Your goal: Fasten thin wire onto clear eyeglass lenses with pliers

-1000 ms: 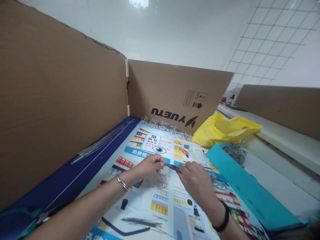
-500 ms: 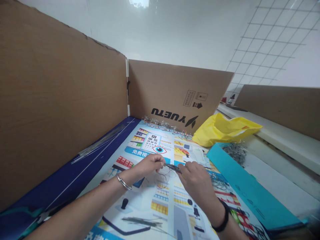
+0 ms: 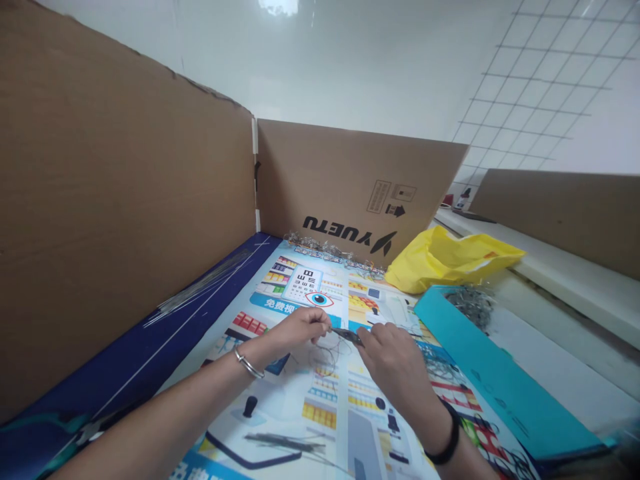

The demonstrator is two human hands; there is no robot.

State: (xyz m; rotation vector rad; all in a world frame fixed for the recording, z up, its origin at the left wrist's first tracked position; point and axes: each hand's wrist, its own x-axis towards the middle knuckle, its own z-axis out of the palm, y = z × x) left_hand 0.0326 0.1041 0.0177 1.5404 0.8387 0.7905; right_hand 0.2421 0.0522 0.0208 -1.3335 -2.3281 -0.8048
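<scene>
Over the middle of the table (image 3: 283,403), the left hand (image 3: 311,325) is narrowed to a pinch, apparently on the wire (image 3: 325,360), while the right hand (image 3: 393,355) is wrapped round the pliers (image 3: 349,335). Their slim, dark metal nose points left and meets the left fingertips, probably so fingers and tool can steady one spot together. Below the pinch the wire hangs in thin, springy loops, too fine to trace fully. Straight strands (image 3: 200,287) lie along the table's left edge, perhaps kept parallel for easy picking; a short, stiff bundle (image 3: 286,442) rests towards the near edge. Curled silvery scraps (image 3: 320,247) line the far edge, against upright cardboard (image 3: 350,180), matt and brown, which may serve as a screen. Towards the right edge runs a smooth teal panel (image 3: 500,373), with a frizzy grey tangle (image 3: 473,307) beside its far end. Past the far right corner slumps a yellow bag (image 3: 445,263), thin, creased and soft. Glossy printing covers most of the tabletop.
</scene>
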